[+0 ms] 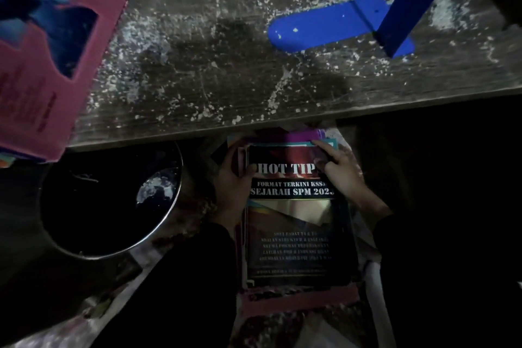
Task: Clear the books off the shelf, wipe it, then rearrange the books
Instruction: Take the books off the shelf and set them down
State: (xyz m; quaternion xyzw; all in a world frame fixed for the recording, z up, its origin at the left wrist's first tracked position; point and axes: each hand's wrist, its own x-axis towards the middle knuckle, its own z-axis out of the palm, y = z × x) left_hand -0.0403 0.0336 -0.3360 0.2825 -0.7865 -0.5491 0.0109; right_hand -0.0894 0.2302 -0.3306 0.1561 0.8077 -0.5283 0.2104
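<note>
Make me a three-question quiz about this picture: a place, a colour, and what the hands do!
1. Where is the blue bookend? A on the wooden shelf; B on the floor; C in a hand.
2. What colour is the far-left book? A green; B pink; C white.
3. What are both hands doing? A wiping; B hanging empty; C gripping the black book.
1 A: its foot lies flat on the board. 2 B: its cover is pink. 3 C: left hand and right hand hold its upper corners.
</note>
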